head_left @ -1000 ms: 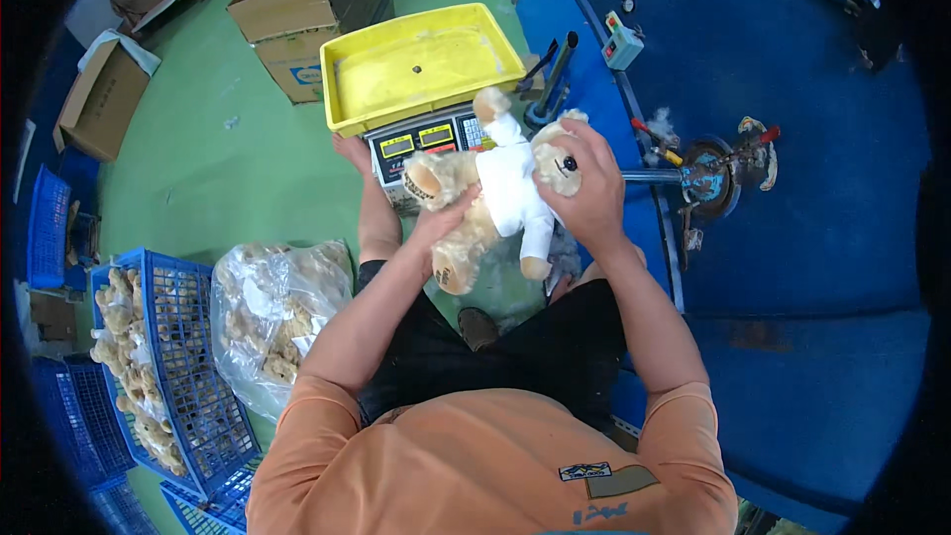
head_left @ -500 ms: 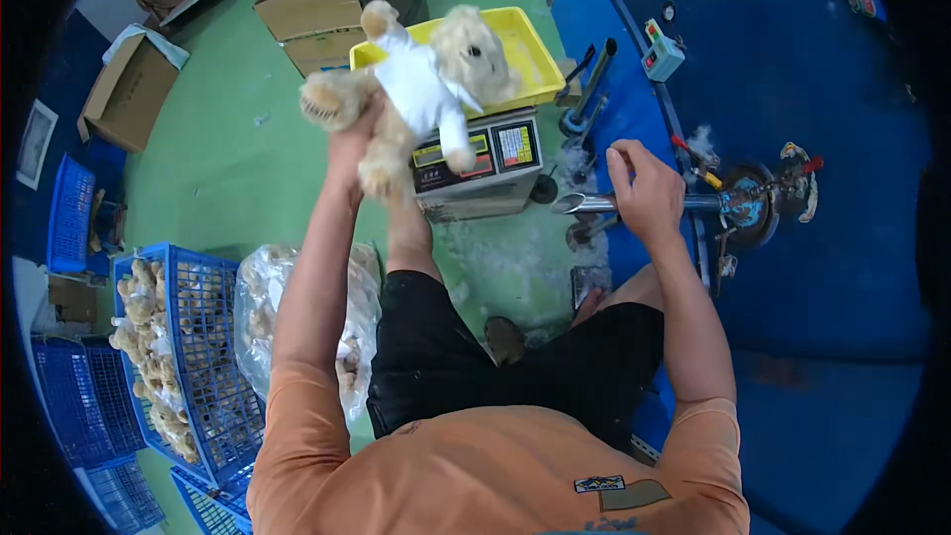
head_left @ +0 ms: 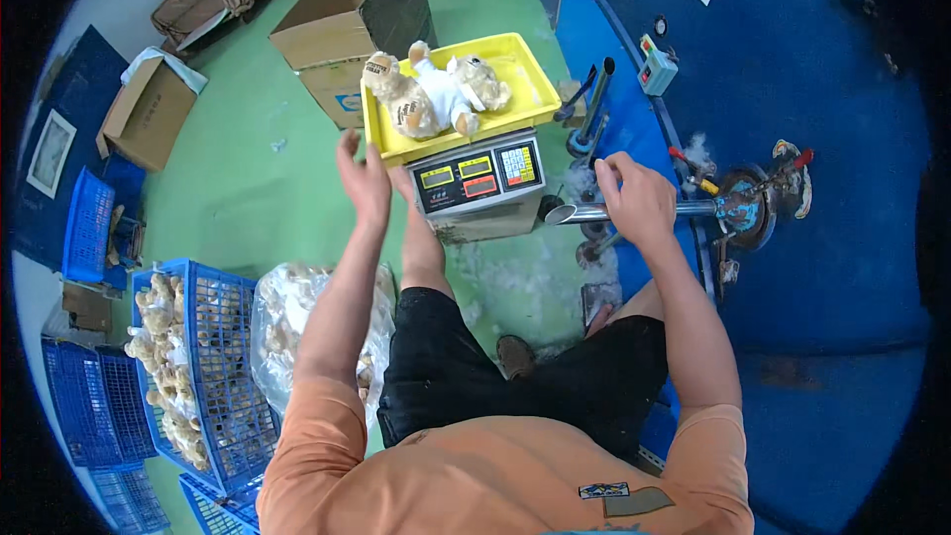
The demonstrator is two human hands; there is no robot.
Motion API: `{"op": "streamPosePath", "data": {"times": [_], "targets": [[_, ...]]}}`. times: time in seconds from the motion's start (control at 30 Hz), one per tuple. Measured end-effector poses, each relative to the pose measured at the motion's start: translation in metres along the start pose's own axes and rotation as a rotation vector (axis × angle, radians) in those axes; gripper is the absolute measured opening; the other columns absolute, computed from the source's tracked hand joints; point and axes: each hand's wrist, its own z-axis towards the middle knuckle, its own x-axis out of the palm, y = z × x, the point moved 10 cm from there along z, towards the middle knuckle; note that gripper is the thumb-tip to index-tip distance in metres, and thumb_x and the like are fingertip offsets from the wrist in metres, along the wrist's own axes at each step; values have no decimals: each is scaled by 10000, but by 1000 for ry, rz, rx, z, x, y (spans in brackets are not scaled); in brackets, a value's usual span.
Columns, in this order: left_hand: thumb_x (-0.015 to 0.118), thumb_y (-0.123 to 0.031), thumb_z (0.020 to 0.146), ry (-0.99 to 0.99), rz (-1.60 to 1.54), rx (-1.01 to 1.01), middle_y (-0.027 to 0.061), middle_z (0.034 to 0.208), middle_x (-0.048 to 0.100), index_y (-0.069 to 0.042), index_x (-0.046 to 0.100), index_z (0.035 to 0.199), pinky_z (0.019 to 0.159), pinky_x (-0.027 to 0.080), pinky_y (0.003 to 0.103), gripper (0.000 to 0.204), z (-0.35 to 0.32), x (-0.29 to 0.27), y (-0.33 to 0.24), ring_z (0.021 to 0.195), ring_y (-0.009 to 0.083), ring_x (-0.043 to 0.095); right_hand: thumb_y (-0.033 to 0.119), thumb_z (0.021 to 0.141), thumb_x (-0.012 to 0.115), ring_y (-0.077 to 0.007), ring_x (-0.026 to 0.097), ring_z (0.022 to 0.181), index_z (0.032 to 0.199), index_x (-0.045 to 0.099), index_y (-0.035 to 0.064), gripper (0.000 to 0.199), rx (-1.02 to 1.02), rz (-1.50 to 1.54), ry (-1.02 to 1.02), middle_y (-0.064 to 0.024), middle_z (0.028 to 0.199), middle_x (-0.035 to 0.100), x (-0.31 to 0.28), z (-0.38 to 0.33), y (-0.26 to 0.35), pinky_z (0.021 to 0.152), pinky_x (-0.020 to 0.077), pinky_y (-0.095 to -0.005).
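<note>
1 plush bear (head_left: 444, 94) in the yellow tray (head_left: 515, 123)

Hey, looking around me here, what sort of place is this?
Probably a soft-toy workshop: a plush bear lies in a yellow tray on a digital scale, more plush toys fill a blue crate, and loose white fluff lies below a metal tube.
</note>
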Motion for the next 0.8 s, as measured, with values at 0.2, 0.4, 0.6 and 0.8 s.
{"op": "streamPosePath", "data": {"times": [0.2, 0.4, 0.6, 0.8], "targets": [[602, -66, 924, 301, 75, -28, 167, 1176, 640, 23, 563, 1257, 930, 502, 349, 347, -156, -14, 21, 1054, 254, 620, 380, 963, 571, -378, 634, 587, 841, 645, 83, 329, 5, -73, 57, -120, 690, 697, 8, 2, 2, 556, 482, -470], [617, -38, 902, 465, 40, 347, 124, 1103, 674, -5, 616, 1201, 909, 514, 324, 300, -109, 28, -99, 993, 226, 639, 376, 963, 572, -389, 630, 585, 849, 646, 87, 320, 0, -110, 75, -122, 695, 699, 13, 2, -2, 555, 480, -482], [688, -179, 884, 385, 47, 543, 177, 1184, 670, 3, 564, 1302, 930, 516, 396, 473, 11, 102, -210, 1053, 311, 652, 371, 964, 576, -371, 626, 569, 853, 647, 92, 310, 1, -80, 40, -102, 678, 692, 8, 3, -1, 537, 470, -470], [777, -316, 780, 656, 590, 374, 211, 1041, 677, 32, 573, 1154, 954, 490, 440, 550, 60, 213, -110, 1024, 387, 625, 370, 966, 580, -343, 620, 556, 856, 648, 97, 302, 19, -18, 56, -72, 659, 681, 9, 4, 3, 520, 458, -448]]}}
